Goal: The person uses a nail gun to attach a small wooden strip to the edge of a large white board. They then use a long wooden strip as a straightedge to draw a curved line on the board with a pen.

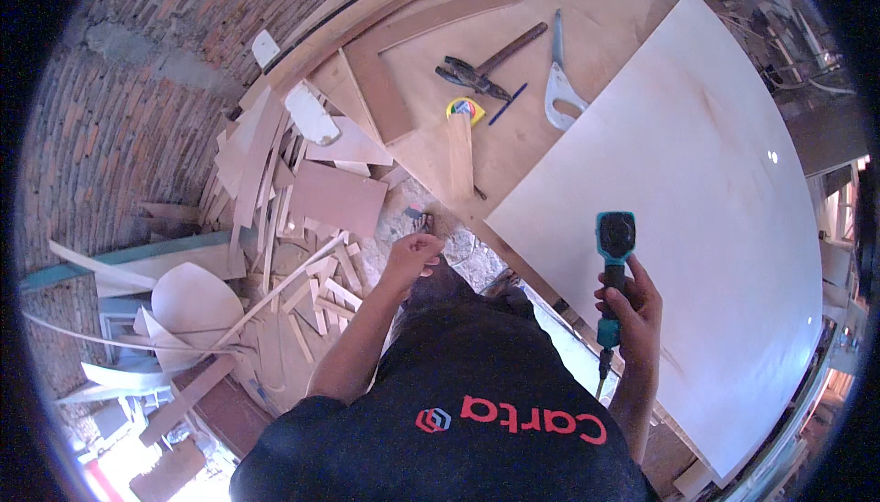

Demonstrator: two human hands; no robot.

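In my right hand point(637, 305) is a teal and black air nailer point(615, 234), its grip wrapped by my fingers and a hose fitting at its lower end. It is held over the near part of a large white sheet panel point(706, 163). My left hand point(414, 259) hangs in front of my body with its fingers curled closed; whether anything is in them is hidden. Nearest to it is the edge of the wooden worktable point(412, 163). On the table lie a hammer point(518, 46), pliers point(477, 80), a blue pen point(508, 104), a yellow tape measure point(465, 111) and a handsaw point(559, 94).
A short wood strip point(460, 158) and a curved brown board point(380, 80) lie on the table. Offcuts point(335, 199) and scrap strips point(321, 305) pile up on the floor at left. A brick wall point(119, 126) stands behind them. The panel overhangs the table.
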